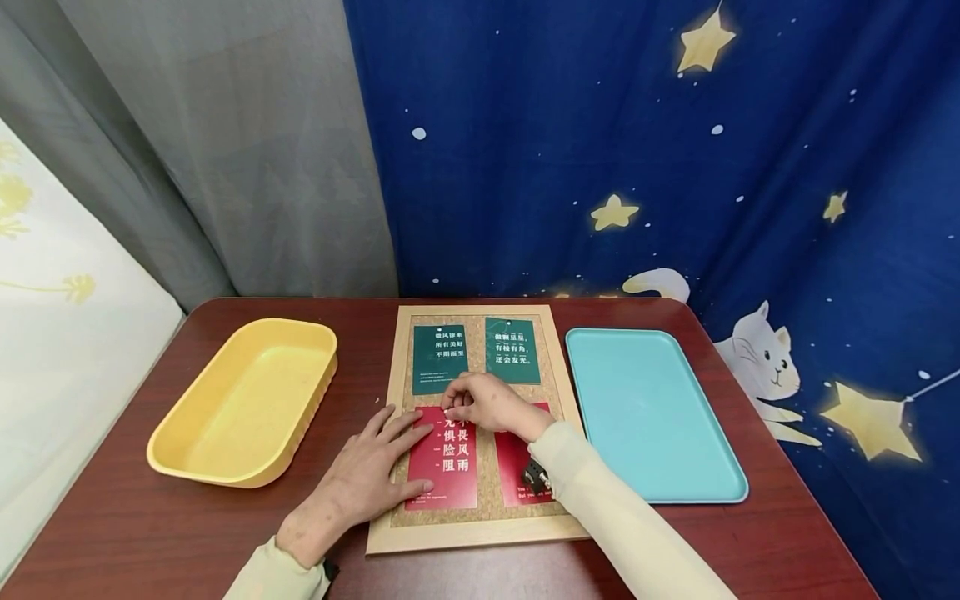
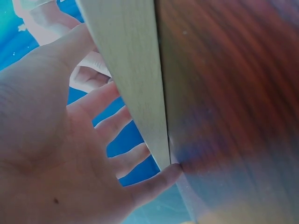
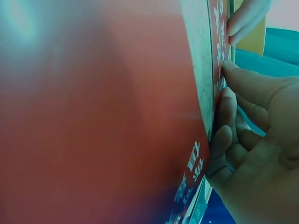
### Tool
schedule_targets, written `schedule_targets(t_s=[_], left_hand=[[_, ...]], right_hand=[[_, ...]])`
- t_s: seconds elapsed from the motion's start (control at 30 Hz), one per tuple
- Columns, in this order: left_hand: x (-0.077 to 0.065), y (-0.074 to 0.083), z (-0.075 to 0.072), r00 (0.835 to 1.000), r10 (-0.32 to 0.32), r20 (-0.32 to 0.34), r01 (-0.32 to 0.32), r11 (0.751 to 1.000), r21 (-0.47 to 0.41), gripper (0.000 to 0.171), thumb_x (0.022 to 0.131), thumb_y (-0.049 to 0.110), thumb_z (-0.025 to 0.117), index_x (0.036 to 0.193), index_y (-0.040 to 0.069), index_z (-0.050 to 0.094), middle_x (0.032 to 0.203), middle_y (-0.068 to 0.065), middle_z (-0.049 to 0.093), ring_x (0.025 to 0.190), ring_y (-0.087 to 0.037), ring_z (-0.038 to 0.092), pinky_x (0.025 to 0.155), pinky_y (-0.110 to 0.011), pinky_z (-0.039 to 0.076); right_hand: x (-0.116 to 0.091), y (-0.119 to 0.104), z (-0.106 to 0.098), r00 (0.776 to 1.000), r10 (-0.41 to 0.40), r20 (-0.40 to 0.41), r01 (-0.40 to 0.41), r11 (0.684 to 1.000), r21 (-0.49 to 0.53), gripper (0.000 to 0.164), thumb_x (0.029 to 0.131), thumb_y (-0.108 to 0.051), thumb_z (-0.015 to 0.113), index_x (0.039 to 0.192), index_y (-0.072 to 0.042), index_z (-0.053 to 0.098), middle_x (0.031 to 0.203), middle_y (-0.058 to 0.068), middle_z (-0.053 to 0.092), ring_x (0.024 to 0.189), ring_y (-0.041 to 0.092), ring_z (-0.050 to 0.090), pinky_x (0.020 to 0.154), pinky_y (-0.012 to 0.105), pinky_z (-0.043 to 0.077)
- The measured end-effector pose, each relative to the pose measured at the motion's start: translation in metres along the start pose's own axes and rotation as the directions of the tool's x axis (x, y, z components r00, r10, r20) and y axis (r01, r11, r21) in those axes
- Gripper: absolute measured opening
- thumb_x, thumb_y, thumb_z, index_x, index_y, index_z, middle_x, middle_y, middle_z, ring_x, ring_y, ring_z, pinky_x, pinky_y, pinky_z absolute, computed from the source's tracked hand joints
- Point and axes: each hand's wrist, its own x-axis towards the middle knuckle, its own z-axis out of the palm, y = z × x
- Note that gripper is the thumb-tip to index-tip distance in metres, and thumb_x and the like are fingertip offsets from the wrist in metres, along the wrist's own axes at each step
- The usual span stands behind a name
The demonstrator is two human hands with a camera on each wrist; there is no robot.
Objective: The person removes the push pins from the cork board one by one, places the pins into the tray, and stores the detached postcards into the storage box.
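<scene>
A cork board in a pale wooden frame lies on the table, bearing two green cards above two red ones. My left hand rests with spread fingers over the board's left edge, its index fingertip and thumb on the left red card. At that card's top edge, my right hand pinches a small white pushpin between thumb and index finger. The right wrist and sleeve cover part of the right red card. Small pins show at the tops of the left green card and right green card.
Left of the board stands a yellow plastic basin. A flat light-blue tray lies close along its right side. The dark red wooden table ends at a blue star-patterned curtain and a grey one.
</scene>
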Motion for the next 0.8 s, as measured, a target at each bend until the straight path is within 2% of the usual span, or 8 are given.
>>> schedule_targets(t_s=[0.3, 0.8], left_hand=[[0.0, -0.001, 0.001, 1.0, -0.012, 0.014, 0.012, 1.0, 0.001, 0.083, 0.081, 0.064, 0.079, 0.152, 0.028, 0.056, 0.164, -0.003, 0.044, 0.156, -0.04, 0.028, 0.109, -0.073, 0.043], [0.002, -0.001, 0.0, 0.999, -0.021, 0.029, 0.021, 1.0, 0.001, 0.083, 0.081, 0.064, 0.078, 0.152, 0.028, 0.055, 0.164, -0.003, 0.044, 0.157, -0.039, 0.027, 0.11, -0.072, 0.043]], right_hand=[[0.002, 0.004, 0.0, 1.0, 0.019, 0.023, -0.022, 0.992, 0.125, 0.004, 0.095, -0.014, 0.076, 0.098, -0.015, 0.077, 0.089, -0.003, 0.061, 0.081, 0.007, 0.056, 0.075, 0.02, 0.048], [0.006, 0.013, -0.005, 0.998, 0.037, 0.055, -0.046, 0.984, 0.172, 0.003, 0.095, -0.021, 0.078, 0.097, -0.02, 0.081, 0.083, -0.005, 0.06, 0.075, 0.007, 0.055, 0.072, 0.023, 0.046]])
